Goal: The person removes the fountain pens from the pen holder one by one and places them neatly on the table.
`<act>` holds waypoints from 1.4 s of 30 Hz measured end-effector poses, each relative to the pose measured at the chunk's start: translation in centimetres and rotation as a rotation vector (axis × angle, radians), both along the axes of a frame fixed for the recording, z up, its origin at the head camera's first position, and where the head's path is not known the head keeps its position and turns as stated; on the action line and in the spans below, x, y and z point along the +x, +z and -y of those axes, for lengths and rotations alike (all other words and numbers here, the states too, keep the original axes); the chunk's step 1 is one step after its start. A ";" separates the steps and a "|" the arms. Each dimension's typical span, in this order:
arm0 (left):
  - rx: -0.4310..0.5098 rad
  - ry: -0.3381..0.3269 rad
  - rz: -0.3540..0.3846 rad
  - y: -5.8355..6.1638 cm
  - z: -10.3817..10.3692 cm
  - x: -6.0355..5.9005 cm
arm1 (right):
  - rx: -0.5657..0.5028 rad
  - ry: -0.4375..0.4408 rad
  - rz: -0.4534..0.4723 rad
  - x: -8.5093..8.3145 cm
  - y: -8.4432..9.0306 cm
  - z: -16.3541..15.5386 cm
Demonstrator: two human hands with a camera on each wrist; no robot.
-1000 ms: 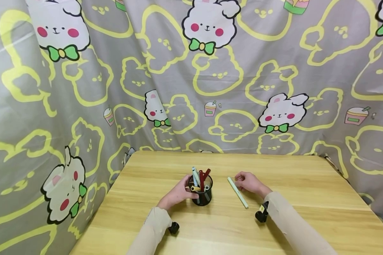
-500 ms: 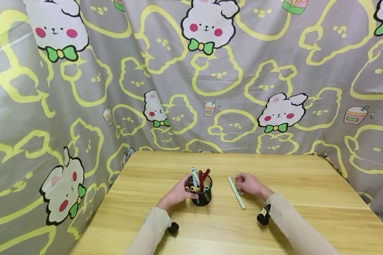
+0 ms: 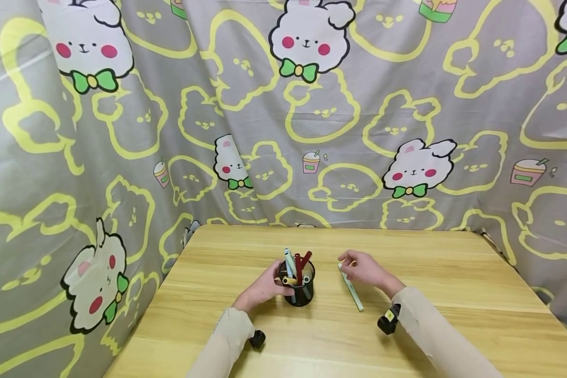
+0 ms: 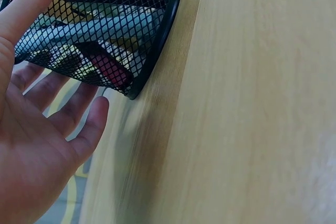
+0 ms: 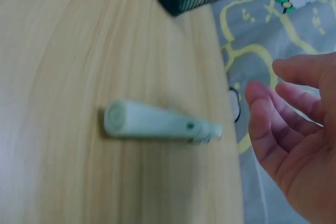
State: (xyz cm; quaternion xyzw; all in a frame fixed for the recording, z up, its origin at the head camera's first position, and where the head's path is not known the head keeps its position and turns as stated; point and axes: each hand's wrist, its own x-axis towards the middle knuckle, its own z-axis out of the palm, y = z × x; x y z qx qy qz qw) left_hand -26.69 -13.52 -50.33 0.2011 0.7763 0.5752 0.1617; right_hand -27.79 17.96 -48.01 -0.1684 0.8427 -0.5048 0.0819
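While our left hand (image 3: 263, 287) steadies the mesh pen holder (image 3: 298, 287) with relaxed fingers | pale green pen (image 3: 350, 287) lies on the surface (image 3: 453, 294) | right hand (image 3: 366, 270) hovers open | next: pinch the pen.

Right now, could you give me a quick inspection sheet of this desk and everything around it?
Surface: wooden table, pale grain.
Job's things: black mesh pen holder upright, holding several pens; pale green pen lying flat to its right.
Clutter: nothing seen.
Hands: left hand rests against the holder, fingers straight; right hand above the pen's far end, not gripping in the wrist view.
Cables: nothing seen.
Surroundings: grey curtain printed with bunnies.
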 end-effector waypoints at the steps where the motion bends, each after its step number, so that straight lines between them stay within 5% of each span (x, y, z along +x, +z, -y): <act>1: -0.004 0.000 -0.001 0.0 0.0 0.0 | -0.001 0.010 -0.012 0.1 0.2 0.2; 28: 0.030 -0.010 -0.011 0.0 -0.1 0.0 | -0.016 0.246 -0.379 4.3 4.3 5.5; 42: 0.074 -0.043 -0.032 -0.3 -0.2 -0.2 | -0.003 0.270 -0.402 3.2 2.3 6.5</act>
